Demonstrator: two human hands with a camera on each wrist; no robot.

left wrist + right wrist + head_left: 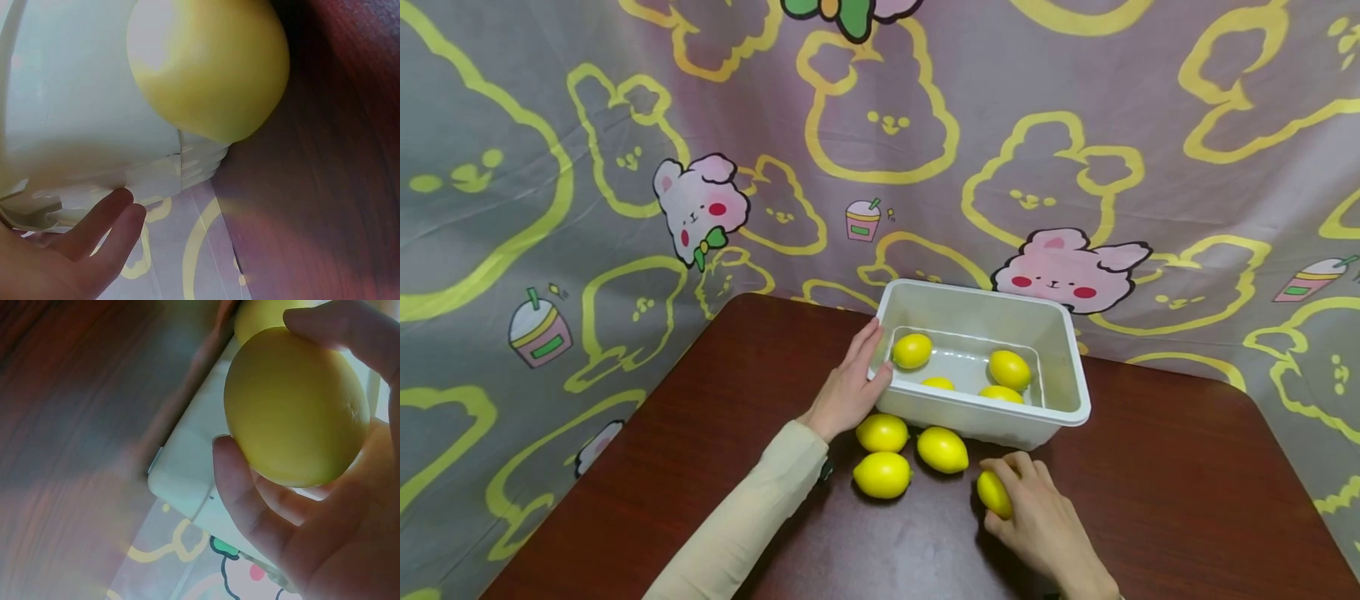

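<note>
A white plastic bin point(977, 408) stands on the table with several yellow lemons point(912, 351) inside. My left hand point(847, 387) rests at its left end with fairly straight fingers point(115, 240) against the outer wall and the thumb by the front left corner. In front of the bin, my right hand point(1037, 508) grips a lemon point(294, 406) between thumb and fingers, close above or on the table. Three more lemons lie to the left of that hand, one of them a lemon point(943, 450) near the bin's front wall.
The dark brown wooden table point(1187, 483) extends to both sides of the bin. Behind it hangs a grey-pink cloth point(760, 125) printed with yellow outlines and rabbits. Two lemons, including a front lemon point(882, 475), lie close to the left wrist.
</note>
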